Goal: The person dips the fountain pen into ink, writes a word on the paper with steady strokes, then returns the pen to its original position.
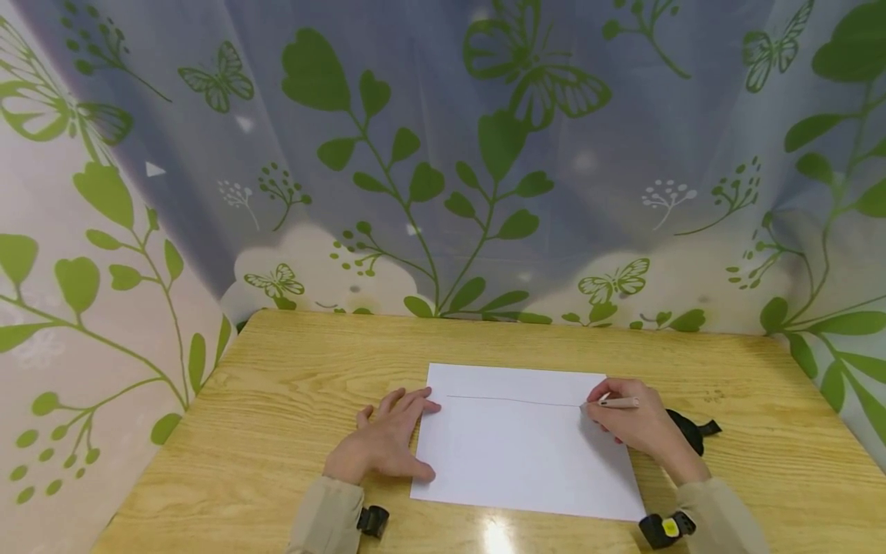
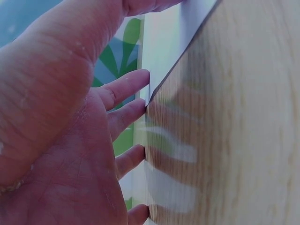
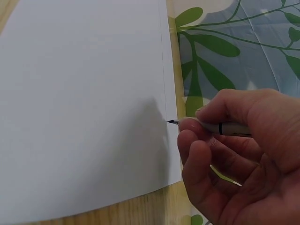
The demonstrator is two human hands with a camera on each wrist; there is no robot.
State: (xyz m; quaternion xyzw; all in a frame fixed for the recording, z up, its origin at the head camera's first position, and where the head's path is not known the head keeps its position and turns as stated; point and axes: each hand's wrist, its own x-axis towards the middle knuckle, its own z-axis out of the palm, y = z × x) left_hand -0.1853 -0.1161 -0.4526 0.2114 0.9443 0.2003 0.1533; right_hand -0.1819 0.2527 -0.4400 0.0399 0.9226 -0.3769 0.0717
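A white sheet of paper (image 1: 519, 454) lies on the wooden table, with one thin, nearly straight line (image 1: 512, 398) drawn across its upper part. My right hand (image 1: 633, 419) pinches a pale fountain pen (image 1: 619, 402) near its front end. In the right wrist view the dark nib of the pen (image 3: 172, 122) touches the sheet at the end of the line. My left hand (image 1: 388, 438) rests spread at the paper's left edge, thumb and index finger on the sheet. In the left wrist view the other fingertips (image 2: 136, 154) touch the wood beside it.
A black item (image 1: 687, 431) with a short strap lies on the table, partly hidden behind my right wrist. The wooden table (image 1: 277, 415) reaches back to a curtain (image 1: 415, 231) with green leaves and butterflies. Both wrists carry small black devices.
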